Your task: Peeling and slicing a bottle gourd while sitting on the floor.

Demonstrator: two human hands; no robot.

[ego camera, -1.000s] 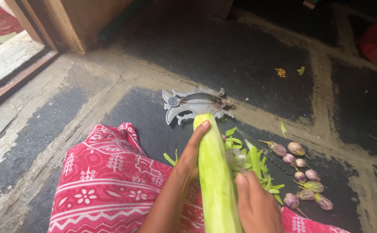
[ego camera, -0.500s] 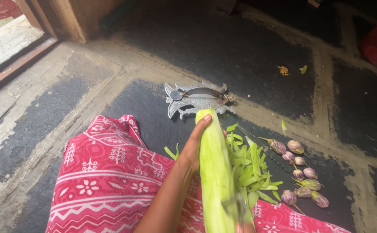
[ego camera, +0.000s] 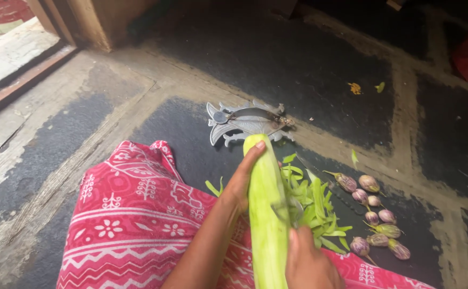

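While I sit on the stone floor with a red patterned cloth over my lap, the long pale-green gourd runs straight away from me, its rounded far tip almost touching the curved metal floor cutter ahead. My left hand cups the gourd's left flank near that far end, fingers wrapped under and thumb laid along the top. My right hand sits nearer my body on the right flank, closed around a peeling blade that is mostly hidden, so I cannot tell its exact shape. Green peel strips lie heaped just right of the gourd, and small striped purple brinjals are scattered beyond them toward the floor's right edge.
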